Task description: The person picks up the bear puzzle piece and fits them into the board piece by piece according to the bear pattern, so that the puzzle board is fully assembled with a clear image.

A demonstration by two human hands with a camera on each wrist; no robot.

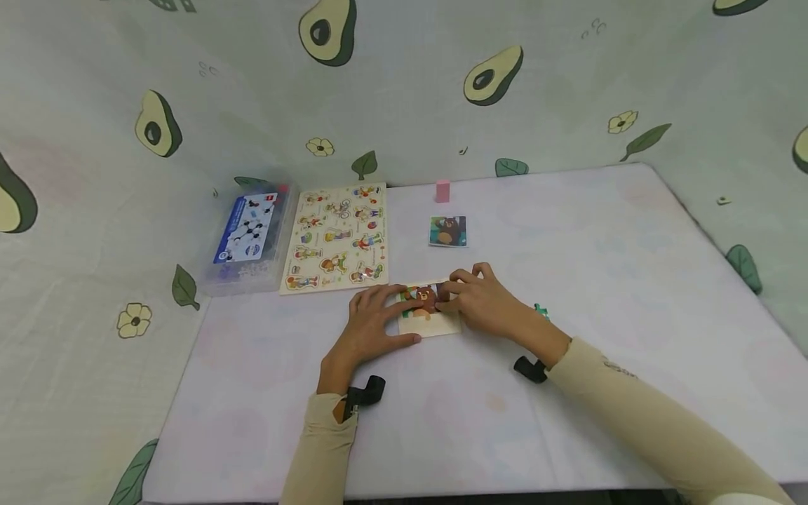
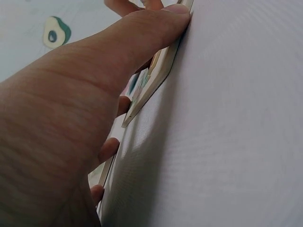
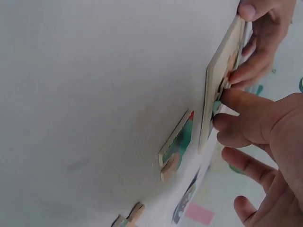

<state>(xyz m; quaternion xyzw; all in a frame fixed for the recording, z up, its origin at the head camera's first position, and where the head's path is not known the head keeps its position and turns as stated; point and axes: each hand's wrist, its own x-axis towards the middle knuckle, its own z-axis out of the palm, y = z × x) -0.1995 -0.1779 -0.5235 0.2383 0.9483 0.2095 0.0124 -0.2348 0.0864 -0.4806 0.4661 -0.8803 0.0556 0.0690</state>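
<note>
A small wooden puzzle board (image 1: 429, 325) with a brown bear picture (image 1: 426, 298) lies between the two hands. My left hand (image 1: 372, 330) grips its left side, thumb at the near edge and index finger reaching over the bear. In the left wrist view the thumb (image 2: 156, 28) lies along the board's edge. My right hand (image 1: 486, 305) is at the board's right end, thumb and index finger pinching a puzzle piece (image 3: 217, 106) at the picture, mostly hidden by the fingertips. Loose puzzle pieces (image 3: 179, 142) lie on the table close to the right hand.
Behind the board are a square bear picture card (image 1: 448, 231) and a pink block (image 1: 442, 191). At the back left lie a wooden board with cartoon figures (image 1: 334, 238) and a clear plastic box (image 1: 243, 277) with a blue-and-white label. An avocado-print cloth (image 1: 404, 91) hangs behind the table.
</note>
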